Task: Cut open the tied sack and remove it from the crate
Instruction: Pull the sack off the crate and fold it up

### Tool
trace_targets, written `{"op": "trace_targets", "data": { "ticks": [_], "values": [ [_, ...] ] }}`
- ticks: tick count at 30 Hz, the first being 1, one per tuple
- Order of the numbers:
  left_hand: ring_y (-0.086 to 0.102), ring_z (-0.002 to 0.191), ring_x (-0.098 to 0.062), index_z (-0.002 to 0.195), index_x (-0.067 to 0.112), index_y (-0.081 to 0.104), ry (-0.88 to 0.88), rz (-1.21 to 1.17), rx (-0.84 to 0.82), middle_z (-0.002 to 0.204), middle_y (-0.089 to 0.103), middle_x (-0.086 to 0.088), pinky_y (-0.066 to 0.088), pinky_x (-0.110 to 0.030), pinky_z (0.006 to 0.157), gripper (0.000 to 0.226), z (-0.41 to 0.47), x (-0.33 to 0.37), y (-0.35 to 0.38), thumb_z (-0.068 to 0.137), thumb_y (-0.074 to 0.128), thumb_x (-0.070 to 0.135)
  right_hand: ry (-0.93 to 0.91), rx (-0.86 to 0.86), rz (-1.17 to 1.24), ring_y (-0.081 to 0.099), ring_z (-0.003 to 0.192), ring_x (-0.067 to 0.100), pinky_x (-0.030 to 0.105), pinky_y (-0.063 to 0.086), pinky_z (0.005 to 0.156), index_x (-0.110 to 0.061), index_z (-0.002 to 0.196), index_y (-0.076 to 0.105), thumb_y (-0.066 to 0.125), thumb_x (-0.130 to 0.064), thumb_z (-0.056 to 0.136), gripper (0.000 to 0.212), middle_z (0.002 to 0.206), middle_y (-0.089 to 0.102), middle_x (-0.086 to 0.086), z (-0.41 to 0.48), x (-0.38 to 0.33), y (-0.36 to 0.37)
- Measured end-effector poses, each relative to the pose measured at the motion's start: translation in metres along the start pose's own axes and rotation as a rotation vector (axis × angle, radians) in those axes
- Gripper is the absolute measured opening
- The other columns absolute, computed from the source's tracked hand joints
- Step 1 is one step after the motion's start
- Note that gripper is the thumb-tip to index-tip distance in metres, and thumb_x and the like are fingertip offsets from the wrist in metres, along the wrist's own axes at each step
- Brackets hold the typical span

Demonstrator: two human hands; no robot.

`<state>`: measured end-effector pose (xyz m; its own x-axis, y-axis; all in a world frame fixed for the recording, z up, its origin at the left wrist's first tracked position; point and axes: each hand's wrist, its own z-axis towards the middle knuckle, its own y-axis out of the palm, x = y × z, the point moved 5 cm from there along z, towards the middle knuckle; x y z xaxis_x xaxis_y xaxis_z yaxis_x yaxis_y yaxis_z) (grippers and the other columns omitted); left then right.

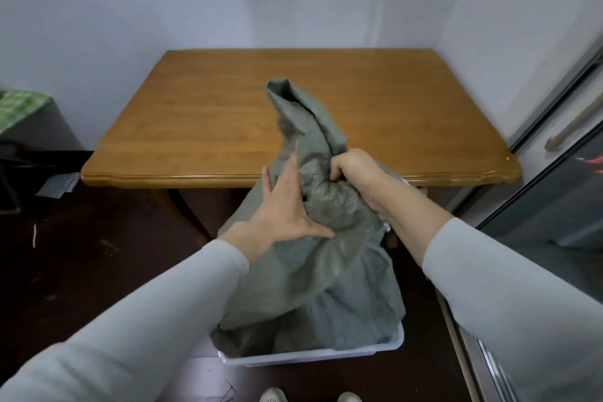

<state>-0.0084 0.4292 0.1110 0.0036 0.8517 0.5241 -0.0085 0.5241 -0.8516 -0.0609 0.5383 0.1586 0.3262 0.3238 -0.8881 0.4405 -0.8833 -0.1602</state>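
Observation:
A grey-green woven sack (326, 274) rises out of a white plastic crate (372, 350) on the dark floor, its top end flopping up over the table's front edge. My right hand (354, 170) is closed around the gathered neck of the sack. My left hand (287, 206) lies flat with fingers spread against the sack's left side, just below the neck. The sack covers most of the crate; only the crate's near rim shows. No cutting tool is visible.
A wooden table (208, 127) stands just beyond the crate, against a white wall. A glass sliding door (554, 192) runs along the right. Dark furniture with a green cloth (23, 108) is at the left. My shoes (274, 395) are near the crate.

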Motion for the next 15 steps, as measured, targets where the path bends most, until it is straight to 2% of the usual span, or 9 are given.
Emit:
{"op": "trace_targets", "data": {
  "ticks": [2,4,5,6,7,9,11,13,15],
  "values": [
    [0.037,0.137,-0.017,0.137,0.023,0.043,-0.045,-0.136,-0.003,0.136,0.055,0.000,-0.014,-0.047,0.116,0.081,0.009,-0.003,0.001,0.068,0.070,0.054,0.030,-0.041,-0.044,0.040,0.073,0.024,0.035,0.030,0.065,-0.014,0.065,0.037,0.053,-0.008,0.060,0.018,0.073,0.040,0.010,-0.001,-0.001,0.002],
    [0.056,0.119,-0.020,0.111,0.020,0.065,-0.154,-0.262,-0.010,0.111,0.070,-0.001,0.007,-0.046,0.121,0.038,0.015,-0.015,0.006,0.077,0.070,0.036,-0.011,0.033,-0.328,0.050,0.078,0.024,0.032,0.037,0.067,-0.012,0.078,0.052,0.060,-0.027,0.075,0.018,0.083,0.052,0.011,-0.001,-0.005,-0.014],
    [0.061,0.112,-0.021,0.103,0.017,0.068,-0.230,-0.366,-0.011,0.104,0.072,-0.002,0.025,-0.047,0.117,0.031,0.014,-0.023,0.009,0.076,0.073,0.030,-0.095,0.099,-0.540,0.054,0.089,0.025,0.033,0.043,0.073,-0.016,0.100,0.055,0.062,-0.041,0.077,0.035,0.100,0.055,0.010,-0.001,-0.010,-0.025],
    [0.063,0.107,-0.022,0.100,0.015,0.069,-0.312,-0.474,-0.030,0.100,0.072,-0.002,0.040,-0.045,0.108,0.027,0.014,-0.028,0.009,0.074,0.076,0.022,-0.219,0.164,-0.720,0.051,0.112,0.025,0.039,0.046,0.088,-0.024,0.129,0.045,0.064,-0.053,0.074,0.065,0.126,0.049,0.008,-0.004,-0.014,-0.035],
    [0.065,0.103,-0.023,0.099,0.013,0.069,-0.388,-0.580,-0.064,0.097,0.071,-0.003,0.049,-0.041,0.098,0.026,0.012,-0.030,0.009,0.074,0.077,0.015,-0.388,0.146,-0.853,0.034,0.135,0.025,0.048,0.038,0.105,-0.036,0.145,0.021,0.068,-0.060,0.069,0.092,0.149,0.028,0.004,-0.016,-0.018,-0.033],
    [0.066,0.096,-0.025,0.101,0.009,0.068,-0.443,-0.733,-0.147,0.093,0.070,-0.005,0.055,-0.034,0.082,0.026,0.011,-0.028,0.004,0.075,0.074,0.010,-0.702,-0.072,-1.179,-0.013,0.146,0.026,0.064,0.006,0.113,-0.049,0.142,-0.018,0.070,-0.067,0.060,0.121,0.157,-0.017,-0.005,-0.038,-0.004,-0.008],
    [0.066,0.094,-0.029,0.110,0.005,0.065,-0.498,-0.807,-0.265,0.098,0.070,-0.010,0.055,-0.037,0.080,0.034,0.011,-0.021,0.003,0.079,0.067,0.020,-0.784,-0.193,-1.529,-0.033,0.138,0.028,0.071,-0.010,0.104,-0.046,0.130,-0.040,0.066,-0.075,0.056,0.133,0.151,-0.034,-0.005,-0.039,0.037,0.011],
    [0.065,0.091,-0.030,0.104,0.004,0.066,-0.579,-0.855,-0.417,0.098,0.069,-0.015,0.053,-0.039,0.085,0.030,0.005,-0.016,0.011,0.089,0.054,0.026,-0.630,-0.136,-1.541,-0.020,0.144,0.029,0.071,-0.010,0.104,-0.040,0.128,-0.045,0.068,-0.071,0.058,0.137,0.157,-0.020,-0.004,-0.020,0.067,0.015],
    [0.064,0.085,-0.029,0.092,0.006,0.067,-0.660,-0.948,-0.454,0.092,0.068,-0.015,0.050,-0.036,0.084,0.031,0.001,-0.016,0.016,0.090,0.047,0.030,-0.512,-0.079,-1.382,0.014,0.146,0.024,0.062,0.001,0.113,-0.032,0.142,-0.029,0.069,-0.050,0.071,0.122,0.157,0.015,0.000,-0.002,0.079,0.017]
  ]
}}
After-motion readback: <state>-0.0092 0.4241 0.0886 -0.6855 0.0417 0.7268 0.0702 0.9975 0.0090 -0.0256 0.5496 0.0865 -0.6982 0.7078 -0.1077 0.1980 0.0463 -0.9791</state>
